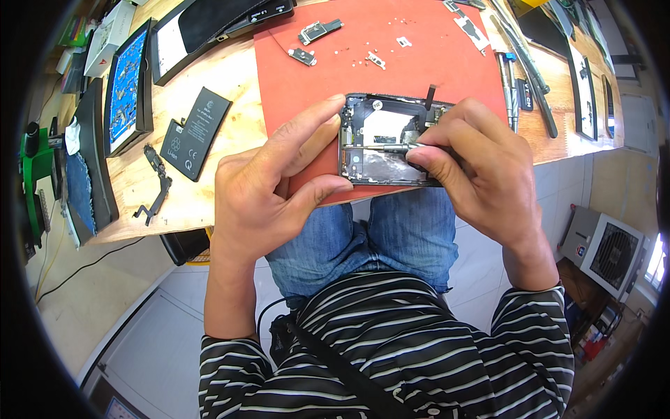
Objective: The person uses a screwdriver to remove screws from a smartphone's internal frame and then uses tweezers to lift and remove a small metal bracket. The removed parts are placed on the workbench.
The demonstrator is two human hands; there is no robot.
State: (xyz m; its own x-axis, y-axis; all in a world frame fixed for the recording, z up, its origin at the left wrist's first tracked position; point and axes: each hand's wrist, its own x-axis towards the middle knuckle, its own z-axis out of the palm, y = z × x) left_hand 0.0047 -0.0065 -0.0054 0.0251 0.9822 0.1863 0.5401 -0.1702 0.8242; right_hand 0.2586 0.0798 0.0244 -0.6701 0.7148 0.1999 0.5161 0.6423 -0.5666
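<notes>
An opened smartphone body (370, 124) lies sideways at the near edge of a red mat (300, 84), its inside facing up. My left hand (269, 178) grips its left end, thumb on the near corner and fingers at the far corner. My right hand (481, 160) is closed around a thin screwdriver (391, 148), and its metal shaft points left across the phone's inside. The tip reaches the parts near the left end; whether it sits on a screw is too small to tell. A dark flex strip (430, 94) sticks up at the phone's far edge.
A black battery (199, 133) and a flex cable assembly (159, 185) lie left on the wooden table (234, 77). Small metal parts (321, 31) and tiny screws (352, 63) are scattered on the mat. Screwdrivers (511, 91) and tweezers (534, 77) lie right; a blue-lined tray (129, 84) stands left.
</notes>
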